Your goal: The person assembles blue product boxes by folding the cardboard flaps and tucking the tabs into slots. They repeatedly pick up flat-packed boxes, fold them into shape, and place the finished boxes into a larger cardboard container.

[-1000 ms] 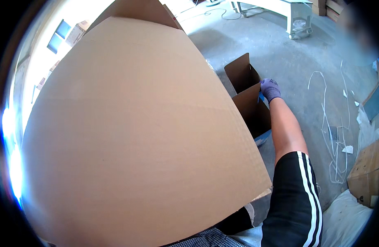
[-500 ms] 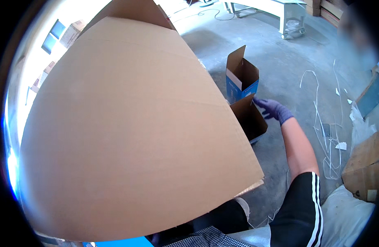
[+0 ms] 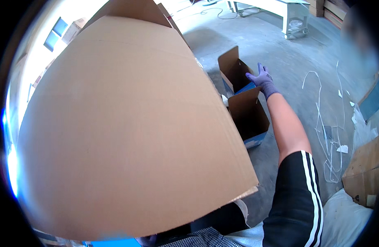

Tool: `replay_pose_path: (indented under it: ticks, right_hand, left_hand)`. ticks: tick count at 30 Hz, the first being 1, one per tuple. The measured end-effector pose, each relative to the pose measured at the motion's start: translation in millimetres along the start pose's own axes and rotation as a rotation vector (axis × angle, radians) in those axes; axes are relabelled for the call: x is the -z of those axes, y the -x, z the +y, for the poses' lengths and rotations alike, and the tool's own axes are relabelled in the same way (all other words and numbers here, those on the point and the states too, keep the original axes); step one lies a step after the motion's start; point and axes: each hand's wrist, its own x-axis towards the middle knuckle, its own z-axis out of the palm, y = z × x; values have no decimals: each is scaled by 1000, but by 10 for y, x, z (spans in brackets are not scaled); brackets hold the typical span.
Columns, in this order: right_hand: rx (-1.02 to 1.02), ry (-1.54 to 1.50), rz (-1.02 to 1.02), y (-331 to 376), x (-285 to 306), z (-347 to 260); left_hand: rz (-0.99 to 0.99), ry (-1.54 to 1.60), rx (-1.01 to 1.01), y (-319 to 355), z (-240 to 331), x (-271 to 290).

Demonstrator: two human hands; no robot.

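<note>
Head view: a big cardboard sheet (image 3: 123, 131) fills most of the picture, close to the camera and tilted, its far end toward the top.
Right hand (image 3: 261, 80): in a purple glove, fingers spread and released, resting at the edge of a raised flap; it grips nothing.
Left hand: hidden behind the sheet; I cannot tell its state, though it likely props the sheet up.
Box (image 3: 243, 101): small, brown with blue sides, on the concrete floor (image 3: 280, 49) just beside the sheet's right edge.
Box pose: mouth up, flaps standing open, probably so the inside stays reachable; long axis runs away from the person toward the upper left.
Nearby: white straps (image 3: 321, 119) lie loose on the floor to the right; a white bench (image 3: 280, 8) stands far off.
</note>
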Motion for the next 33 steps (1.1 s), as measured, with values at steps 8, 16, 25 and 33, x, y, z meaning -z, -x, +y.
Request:
replay_pose_path:
  ticks: [8, 16, 25, 33]
  right_hand:
    - [-90, 281, -476, -546, -344, 143]
    - [14, 182, -383, -457, -429, 58]
    - [185, 308, -453, -560, -644, 413]
    - [-107, -355, -481, -173, -188, 422]
  left_hand:
    - [-14, -32, -59, 6, -240, -117]
    - [-25, -33, -48, -19, -194, -128]
    - [-30, -31, -71, -74, -208, -95]
    - [-32, -36, -67, -49, -228, -115]
